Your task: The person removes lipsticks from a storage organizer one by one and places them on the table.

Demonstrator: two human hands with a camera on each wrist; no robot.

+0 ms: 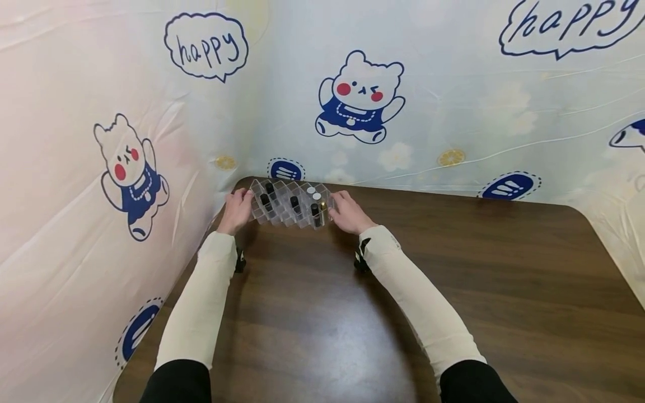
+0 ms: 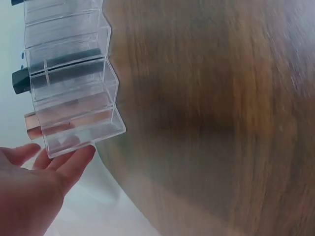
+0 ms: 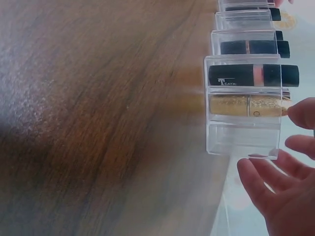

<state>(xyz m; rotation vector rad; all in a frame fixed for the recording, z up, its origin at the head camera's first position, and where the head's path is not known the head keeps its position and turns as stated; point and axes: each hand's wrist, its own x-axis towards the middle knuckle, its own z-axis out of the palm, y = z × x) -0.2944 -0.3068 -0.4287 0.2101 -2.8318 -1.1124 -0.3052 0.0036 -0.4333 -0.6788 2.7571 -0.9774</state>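
A clear lipstick organizer [image 1: 282,215] with zigzag edges is at the table's far left. Its left end is held by my left hand [image 1: 235,211], with fingertips along the end wall in the left wrist view. At the other end, my right hand [image 1: 350,214] grips the corner; its thumb is by a gold lipstick tube [image 3: 231,104]. Beside that tube lies a black lipstick tube [image 3: 226,76]. Several black caps and two white caps [image 1: 316,196] show among the compartments. A copper-pink tube [image 2: 74,117] sits near the left end. Whether the organizer touches the table is unclear.
The brown wooden table [image 1: 312,313] has rounded corners. A pale printed cloth [image 1: 282,84] hangs behind its back edge and along the left side, close to the organizer. Dark wrist devices [image 1: 361,260] are strapped over both sleeves.
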